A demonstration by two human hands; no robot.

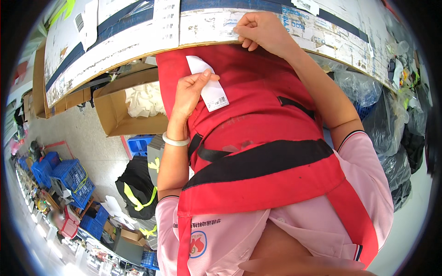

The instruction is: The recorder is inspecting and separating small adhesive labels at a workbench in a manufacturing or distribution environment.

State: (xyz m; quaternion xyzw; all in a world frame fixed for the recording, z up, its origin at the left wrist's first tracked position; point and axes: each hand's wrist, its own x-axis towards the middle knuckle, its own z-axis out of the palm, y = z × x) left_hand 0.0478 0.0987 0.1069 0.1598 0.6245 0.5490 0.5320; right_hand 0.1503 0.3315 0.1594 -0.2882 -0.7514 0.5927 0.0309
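A white paper label strip [214, 97] with a small barcode at its lower end is pinched between the thumb and fingers of my left hand [189, 92]. It hangs in front of my red apron [258, 133], just short of the worktable's near edge. My right hand [263, 33] is over that edge, with thumb and forefinger pressed together and the other fingers curled. Whatever may be in that pinch is too small to make out. Below it lies the worn, taped white top of the worktable [207, 31].
A strip of barcode labels [165, 23] and a white tag [86, 25] lie on the tabletop. Under its left side stands an open cardboard box [108, 110] with pale pieces inside. Clear plastic bags [389, 124] crowd the right. Blue crates [73, 181] stand on the floor at left.
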